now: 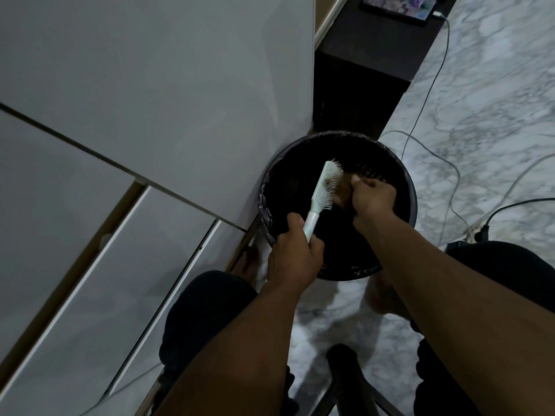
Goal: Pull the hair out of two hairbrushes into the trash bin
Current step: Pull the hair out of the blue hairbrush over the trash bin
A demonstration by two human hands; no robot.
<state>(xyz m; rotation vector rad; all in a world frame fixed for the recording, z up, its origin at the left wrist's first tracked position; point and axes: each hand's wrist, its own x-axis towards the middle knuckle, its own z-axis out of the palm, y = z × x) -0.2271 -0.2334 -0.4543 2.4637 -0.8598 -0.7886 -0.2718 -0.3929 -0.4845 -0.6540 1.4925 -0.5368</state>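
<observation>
A pale mint hairbrush point(323, 187) is held over the black trash bin point(410, 187), bristles facing right. My left hand point(295, 255) grips its white handle at the bin's near rim. My right hand point(372, 198) is closed on a brownish clump of hair point(342, 187) that still clings to the bristles. The bin is lined with a dark bag and its inside is too dark to see into. Only one hairbrush is in view.
White cabinet doors point(150, 100) rise at the left, right against the bin. A dark ledge point(378, 49) carries a lit phone point(399, 6) with a cable trailing over the marble floor point(486, 100). My knees and a dark stool leg point(351, 379) are below.
</observation>
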